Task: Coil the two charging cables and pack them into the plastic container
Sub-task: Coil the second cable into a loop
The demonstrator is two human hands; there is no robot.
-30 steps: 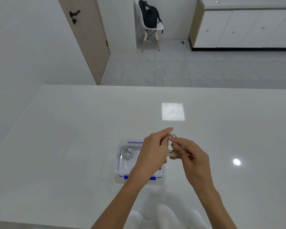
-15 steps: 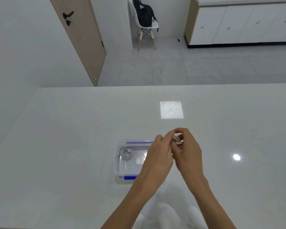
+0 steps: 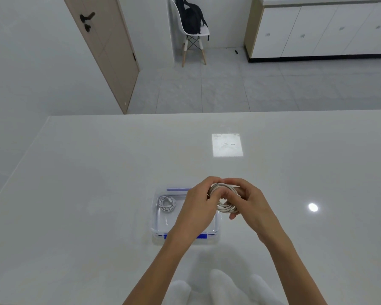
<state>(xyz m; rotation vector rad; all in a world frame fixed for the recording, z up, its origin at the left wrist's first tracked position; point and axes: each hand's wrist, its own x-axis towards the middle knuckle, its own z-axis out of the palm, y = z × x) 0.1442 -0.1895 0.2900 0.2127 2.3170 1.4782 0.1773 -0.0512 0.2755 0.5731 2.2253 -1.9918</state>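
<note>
Cable two [image 3: 226, 198], bunched half a second ago, now shows as loops clamped by my left hand [image 3: 198, 204] and right hand [image 3: 250, 204] over the container [image 3: 156, 221]; I judge it nearly packable.

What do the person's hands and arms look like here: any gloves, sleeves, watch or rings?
Both are bare. The left hand and right hand show no gloves or rings that can be made out, and neither wrist carries a watch or band. Both forearms are uncovered down to the bottom edge of the picture, with no sleeve in sight.
</note>
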